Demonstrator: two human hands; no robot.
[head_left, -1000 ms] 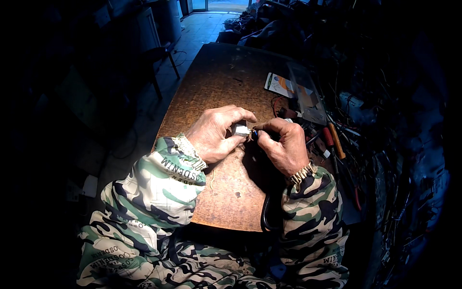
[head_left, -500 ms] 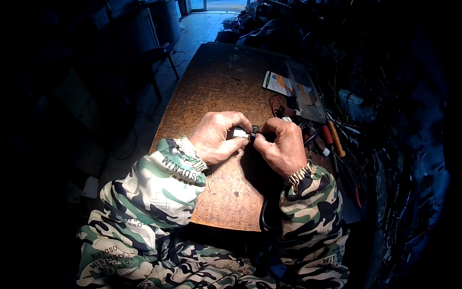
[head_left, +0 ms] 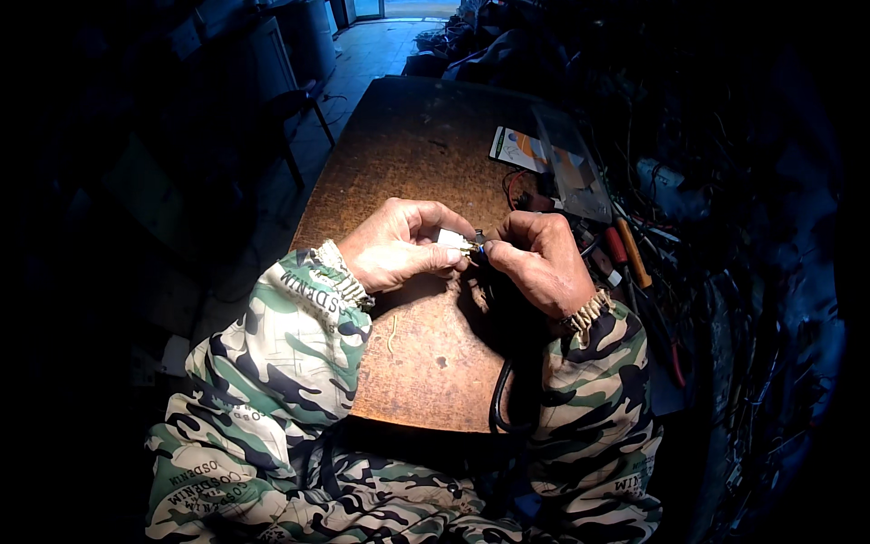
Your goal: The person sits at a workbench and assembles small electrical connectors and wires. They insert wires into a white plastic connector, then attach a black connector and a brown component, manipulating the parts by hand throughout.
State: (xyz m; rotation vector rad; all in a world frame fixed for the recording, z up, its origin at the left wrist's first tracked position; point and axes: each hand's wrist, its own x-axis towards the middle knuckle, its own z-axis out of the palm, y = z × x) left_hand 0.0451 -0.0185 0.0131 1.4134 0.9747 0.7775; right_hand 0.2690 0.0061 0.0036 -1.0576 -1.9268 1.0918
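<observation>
Over the wooden table my left hand (head_left: 396, 247) pinches a small white block-shaped piece (head_left: 450, 238) with metal parts at its right end, which looks like a plug's inside. Close against it, my right hand (head_left: 546, 263) is closed in a pinch on a thin wire with a blue end (head_left: 482, 249). The two pieces meet or nearly meet between my fingertips; whether they are joined is too small to tell. A thick black cable (head_left: 498, 394) loops at the table's front edge below my right hand, its upper run lost in shadow.
Screwdrivers with red (head_left: 616, 245) and orange (head_left: 637, 256) handles lie along the table's right side. Behind them are a clear plastic case (head_left: 580, 186) and a printed card (head_left: 517, 148). A short pale strand (head_left: 392, 335) rests near the front. Tangled cables crowd the dark right side.
The white piece has tilted, and its metal end and the blue wire end show more now. My left hand has shifted slightly up and left; my right thumb has moved up a little.
</observation>
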